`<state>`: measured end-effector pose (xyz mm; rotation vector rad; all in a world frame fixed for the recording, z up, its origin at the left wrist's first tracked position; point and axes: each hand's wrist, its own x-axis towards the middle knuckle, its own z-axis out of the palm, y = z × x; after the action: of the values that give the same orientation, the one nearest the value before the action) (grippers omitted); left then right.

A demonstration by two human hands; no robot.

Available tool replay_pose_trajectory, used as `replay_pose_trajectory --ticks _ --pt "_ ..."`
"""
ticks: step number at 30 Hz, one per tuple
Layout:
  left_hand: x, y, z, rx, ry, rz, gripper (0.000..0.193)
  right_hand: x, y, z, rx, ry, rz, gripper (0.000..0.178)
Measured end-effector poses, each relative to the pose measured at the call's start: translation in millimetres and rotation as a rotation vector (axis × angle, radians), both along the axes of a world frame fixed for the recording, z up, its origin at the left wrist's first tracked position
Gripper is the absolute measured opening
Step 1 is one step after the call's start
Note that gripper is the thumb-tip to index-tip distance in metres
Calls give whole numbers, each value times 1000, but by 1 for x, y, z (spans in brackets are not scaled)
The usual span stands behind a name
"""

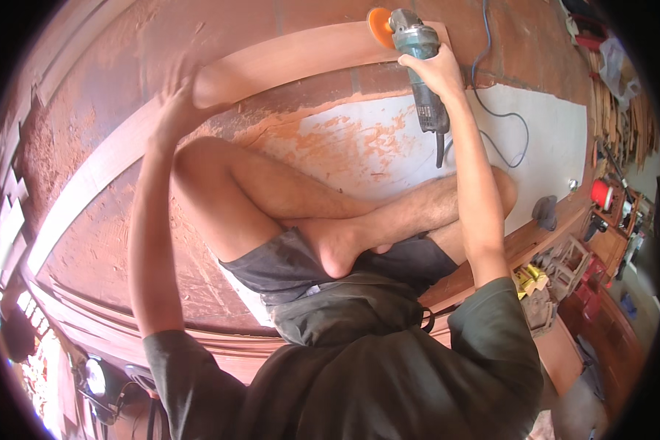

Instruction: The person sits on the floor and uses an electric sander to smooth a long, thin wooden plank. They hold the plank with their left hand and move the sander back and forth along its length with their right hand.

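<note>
My right hand (442, 72) is wrapped around the body of a teal and black angle grinder (423, 81). The grinder's orange disc (380, 28) is at the far end of a long pale wooden board (293, 55); whether it touches the wood I cannot tell. Toward the left, my left hand (180, 99) is at the same board with its fingers stretched out and apart, a little blurred by motion. The board curves across in front of my crossed bare legs (330, 198).
A blue-grey cord (526, 128) loops to the right of the grinder. Under my legs lies a white sheet (557, 117) covered partly in orange-brown dust. A dark grey cloth (545, 211) sits at its right edge. Stacked wood strips (623, 132) and a red object (602, 193) stand farther right.
</note>
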<state>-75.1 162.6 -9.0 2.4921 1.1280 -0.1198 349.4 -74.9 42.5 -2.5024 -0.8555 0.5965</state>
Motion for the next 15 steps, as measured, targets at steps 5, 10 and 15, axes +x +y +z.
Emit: replay_pose_trajectory --ticks 5,10,15 --pt "-85 31 10 103 172 40 117 5 -36 26 317 441 -183 46" --pt "-97 39 25 16 198 -41 105 14 -83 35 674 1084 -462 43" --pt "-100 43 13 220 399 -231 106 13 -112 29 976 1389 -510 47"
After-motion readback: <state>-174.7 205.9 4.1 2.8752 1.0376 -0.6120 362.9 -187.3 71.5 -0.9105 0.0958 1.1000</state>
